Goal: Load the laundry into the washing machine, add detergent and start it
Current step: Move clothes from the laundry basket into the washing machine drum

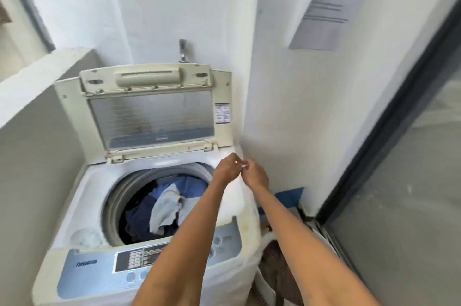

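Two hands' fingers (236, 164) pinch a small white object (244, 164) between them.

One washing machine (154, 206) with one raised lid (154, 108), two hands, one wall tap (182, 51), one posted notice (329, 3).

open washing machine (82, 208), laundry (162, 206) in its drum
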A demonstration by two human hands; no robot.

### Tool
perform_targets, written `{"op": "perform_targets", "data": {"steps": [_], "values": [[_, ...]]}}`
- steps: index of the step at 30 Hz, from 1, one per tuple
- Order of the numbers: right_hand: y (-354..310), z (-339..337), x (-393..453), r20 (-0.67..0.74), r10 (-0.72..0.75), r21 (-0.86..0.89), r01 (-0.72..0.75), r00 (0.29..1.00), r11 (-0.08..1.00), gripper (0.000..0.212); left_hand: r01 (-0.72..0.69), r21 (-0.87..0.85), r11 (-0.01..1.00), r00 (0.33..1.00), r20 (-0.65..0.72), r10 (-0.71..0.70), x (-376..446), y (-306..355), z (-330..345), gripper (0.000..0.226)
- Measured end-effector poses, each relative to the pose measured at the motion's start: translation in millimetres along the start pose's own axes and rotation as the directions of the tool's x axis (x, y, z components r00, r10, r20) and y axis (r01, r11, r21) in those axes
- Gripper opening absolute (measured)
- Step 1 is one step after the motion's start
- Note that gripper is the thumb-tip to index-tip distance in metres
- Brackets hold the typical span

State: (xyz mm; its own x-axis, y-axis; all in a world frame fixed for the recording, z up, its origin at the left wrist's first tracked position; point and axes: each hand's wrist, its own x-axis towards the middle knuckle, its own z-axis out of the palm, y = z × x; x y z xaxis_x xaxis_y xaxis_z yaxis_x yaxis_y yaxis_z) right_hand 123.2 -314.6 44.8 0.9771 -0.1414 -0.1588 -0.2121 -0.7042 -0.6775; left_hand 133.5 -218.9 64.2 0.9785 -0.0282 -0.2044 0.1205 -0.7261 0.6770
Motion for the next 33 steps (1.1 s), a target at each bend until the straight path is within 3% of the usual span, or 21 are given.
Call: {"op": "perform_targets", "data": {"steps": [3,7,10,13,17,21,24,28,33], "values": [[49,-55,-18,-0.081,0.121,0.055,-0.116,0.989,0.992,0.031,-0.072,0.055,0.996,0.990,0.129,0.065,-11,48,49,0.033],[130,-105,-20,-0.060,0.238,0.094,-0.232,0.970,0.968,0.030,-0.147,0.061,0.987,0.954,0.270,0.126,-15,107,124,0.036],[202,-108,-8,-0.024,0.310,0.103,-0.306,0.950,0.946,0.021,-0.165,0.114,0.980,0.917,0.383,0.110,-6,125,190,0.039],[283,-88,11,0.048,0.389,0.100,-0.392,0.920,0.915,0.025,-0.128,0.124,0.984,0.892,0.448,0.060,11,115,262,0.036],[399,-20,28,0.206,0.473,0.126,-0.503,0.856,0.855,0.022,0.051,0.127,0.991,0.883,0.458,-0.104,30,62,354,0.032],[460,31,31,0.324,0.505,0.092,-0.558,0.800,0.825,0.024,0.304,0.123,0.945,0.840,0.432,-0.327,55,-19,456,0.034],[515,86,46,0.396,0.477,0.060,-0.540,0.785,0.839,0.029,0.401,0.133,0.907,0.798,0.436,-0.416,68,-79,509,0.030],[579,160,73,0.417,0.490,0.061,-0.562,0.766,0.825,0.032,0.531,0.094,0.842,0.749,0.412,-0.519,85,-160,561,0.031],[621,245,124,0.309,0.558,-0.039,-0.576,0.770,0.817,0.037,0.589,0.042,0.807,0.745,0.358,-0.562,97,-226,608,0.029]]}}
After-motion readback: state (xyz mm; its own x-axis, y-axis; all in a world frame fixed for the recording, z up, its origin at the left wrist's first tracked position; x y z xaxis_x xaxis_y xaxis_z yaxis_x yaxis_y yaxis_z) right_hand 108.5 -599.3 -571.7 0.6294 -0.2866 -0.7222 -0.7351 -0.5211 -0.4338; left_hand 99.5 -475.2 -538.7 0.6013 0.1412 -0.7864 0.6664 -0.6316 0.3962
